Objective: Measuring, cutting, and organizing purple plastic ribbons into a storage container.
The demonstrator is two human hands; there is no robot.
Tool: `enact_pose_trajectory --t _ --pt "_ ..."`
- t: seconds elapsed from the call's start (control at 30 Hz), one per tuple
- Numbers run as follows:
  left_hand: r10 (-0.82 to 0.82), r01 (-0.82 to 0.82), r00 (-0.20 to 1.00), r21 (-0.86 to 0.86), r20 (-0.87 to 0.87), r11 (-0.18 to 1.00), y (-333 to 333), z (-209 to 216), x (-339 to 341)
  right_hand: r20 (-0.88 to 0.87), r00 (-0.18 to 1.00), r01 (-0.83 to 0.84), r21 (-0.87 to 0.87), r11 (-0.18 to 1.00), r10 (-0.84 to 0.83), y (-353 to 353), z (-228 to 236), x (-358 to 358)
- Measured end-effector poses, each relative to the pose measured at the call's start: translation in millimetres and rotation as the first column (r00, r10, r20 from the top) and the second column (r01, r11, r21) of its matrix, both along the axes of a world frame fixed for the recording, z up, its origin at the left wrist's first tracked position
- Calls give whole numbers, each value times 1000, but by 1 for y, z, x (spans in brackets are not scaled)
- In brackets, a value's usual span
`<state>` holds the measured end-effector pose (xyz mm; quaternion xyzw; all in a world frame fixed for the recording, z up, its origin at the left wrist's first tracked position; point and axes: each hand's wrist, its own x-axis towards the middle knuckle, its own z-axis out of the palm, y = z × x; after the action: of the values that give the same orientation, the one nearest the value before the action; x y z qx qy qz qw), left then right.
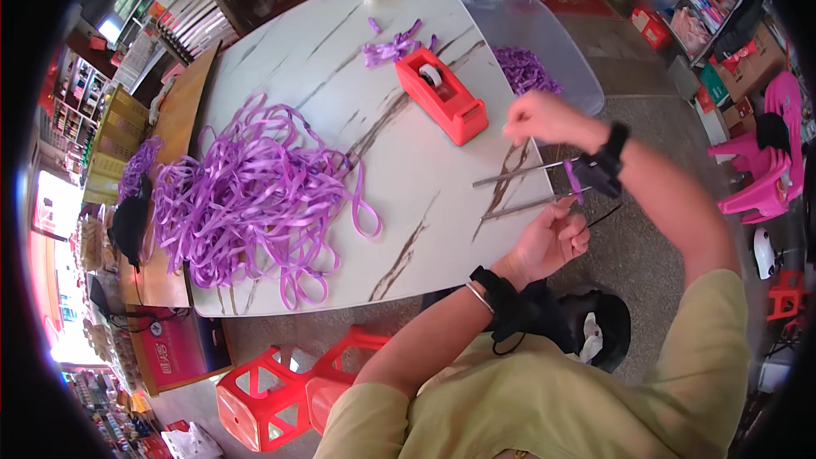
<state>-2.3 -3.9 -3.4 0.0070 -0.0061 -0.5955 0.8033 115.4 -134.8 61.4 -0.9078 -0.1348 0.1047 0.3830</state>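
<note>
Two thin metal rods [518, 176] jut over the right edge of the table, side by side. Purple ribbon [573, 180] is wound around them near their right end. My left hand [554, 240] is closed beside the lower rod, thumb and finger pinched at the lower end of that ribbon. Above the rods, my right hand [548, 119] is closed, fingertips pressed together; anything between them is too small to make out. A red tape dispenser [442, 95] with a roll of clear tape stands just left of my right hand. A large tangled heap of purple ribbon [255, 195] covers the table's left part.
The marble-patterned white table [408, 178] has small purple ribbon bundles [395, 47] toward its far end. A clear plastic bin [586, 51] holding more purple pieces sits past the right edge. Red stools [263, 399] stand at the near side, pink chairs [765, 161] at far right.
</note>
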Motion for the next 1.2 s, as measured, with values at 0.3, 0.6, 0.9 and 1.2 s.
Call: enact_pose_trajectory --t 0.3,0.6,0.9,1.2 --pt "17 -17 1000 6 20 1000 7 3 1 -545 812 -269 -29 963 210 -46 39 -44" --pt "9 -9 999 -8 36 1000 4 2 1 -461 865 -379 -346 858 196 -44 32 -45" --pt "13 -13 998 13 55 1000 5 0 1 -392 916 -326 -589 739 91 -24 38 -48" --pt "13 -14 999 17 39 1000 5 2 1 -376 927 -278 -705 653 -11 -20 35 -47"
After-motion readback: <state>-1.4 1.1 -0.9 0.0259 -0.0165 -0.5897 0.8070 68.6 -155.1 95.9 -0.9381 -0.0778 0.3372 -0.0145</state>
